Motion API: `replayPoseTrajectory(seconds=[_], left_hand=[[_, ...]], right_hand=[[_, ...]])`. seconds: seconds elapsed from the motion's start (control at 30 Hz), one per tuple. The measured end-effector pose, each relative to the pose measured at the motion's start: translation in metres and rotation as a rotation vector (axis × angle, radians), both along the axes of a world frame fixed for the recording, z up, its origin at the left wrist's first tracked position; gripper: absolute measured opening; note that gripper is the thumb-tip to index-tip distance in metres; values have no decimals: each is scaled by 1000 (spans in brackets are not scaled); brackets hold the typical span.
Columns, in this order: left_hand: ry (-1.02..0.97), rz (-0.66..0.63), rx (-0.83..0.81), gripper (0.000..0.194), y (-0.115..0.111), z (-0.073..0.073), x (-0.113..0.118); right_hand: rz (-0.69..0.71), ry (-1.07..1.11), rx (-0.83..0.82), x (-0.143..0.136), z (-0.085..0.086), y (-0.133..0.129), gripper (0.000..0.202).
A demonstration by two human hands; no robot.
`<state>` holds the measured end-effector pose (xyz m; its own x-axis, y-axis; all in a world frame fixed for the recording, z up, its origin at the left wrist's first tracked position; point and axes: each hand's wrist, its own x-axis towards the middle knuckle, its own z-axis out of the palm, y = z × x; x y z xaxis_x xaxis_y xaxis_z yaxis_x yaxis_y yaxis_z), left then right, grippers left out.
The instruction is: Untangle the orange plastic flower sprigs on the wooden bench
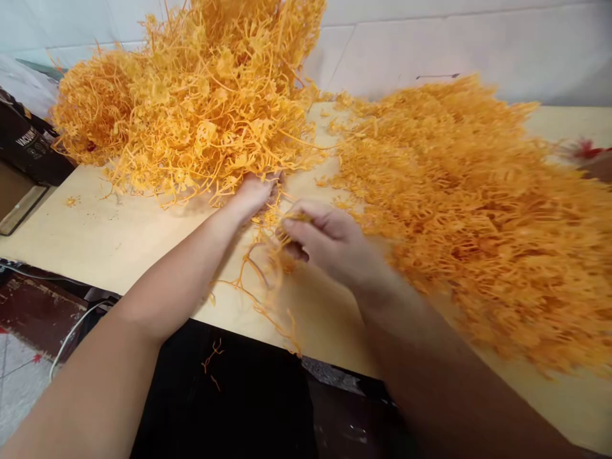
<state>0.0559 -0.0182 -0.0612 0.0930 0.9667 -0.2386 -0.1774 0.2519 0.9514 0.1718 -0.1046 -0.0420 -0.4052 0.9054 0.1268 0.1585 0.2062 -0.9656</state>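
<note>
Right hand [327, 236] grips orange strands [282, 234]; 1 black box [36, 143], contents hidden.

Left arm [184, 280]: bare, enters at 8 o'clock, bent slightly at the elbow [150, 325], forearm directed between 1 and 2 o'clock. Left hand [262, 190]: just off centre at 10 o'clock; fingers largely hidden, grip undetermined. Right arm [430, 347]: bare, enters at 4 o'clock, forearm directed between 10 and 11. Right hand [329, 239]: near the left, apart; fingers curled, thumb [297, 231] folded in, pinching. Slight blur noted.
</note>
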Motion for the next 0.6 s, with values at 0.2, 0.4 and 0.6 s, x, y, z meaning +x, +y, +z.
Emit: replayPoseTrajectory(seconds=[0.2, 0.4, 0.6], left_hand=[[-228, -167, -115, 25, -12, 10, -8], [-366, -168, -133, 23, -12, 13, -7], [-357, -90, -109, 19, -14, 19, -6]], right_hand=[[-338, 180, -289, 19, -6, 21, 10], [-353, 124, -352, 14, -16, 25, 11], [-266, -209, 26, 15, -26, 20, 8]])
